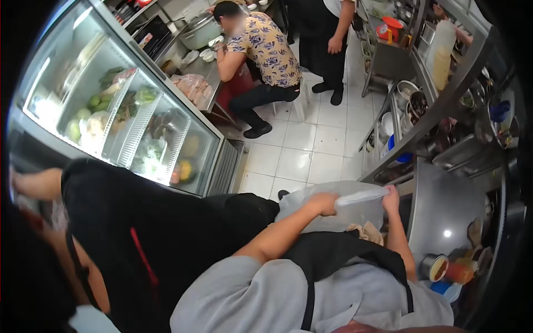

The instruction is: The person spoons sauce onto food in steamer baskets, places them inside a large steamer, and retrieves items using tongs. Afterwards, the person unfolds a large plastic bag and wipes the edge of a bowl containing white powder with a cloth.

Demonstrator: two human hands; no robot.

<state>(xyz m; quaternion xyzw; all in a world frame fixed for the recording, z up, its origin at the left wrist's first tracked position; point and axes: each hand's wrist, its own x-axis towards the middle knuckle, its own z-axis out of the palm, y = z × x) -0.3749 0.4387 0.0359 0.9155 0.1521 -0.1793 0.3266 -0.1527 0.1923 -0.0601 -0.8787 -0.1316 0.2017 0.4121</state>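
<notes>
A large translucent plastic bag hangs in front of my body, its rim stretched between my two hands. My left hand is closed on the rim at one side. At the other side my right hand grips the same rim. Brown crumpled material shows at the near side of the bag, close to my apron. The bag's lower part is hidden.
A glass-door fridge with produce stands on the left. A person in black is close beside me. Ahead, one person sits on a stool and another stands. Metal shelves and a steel counter with containers line the right.
</notes>
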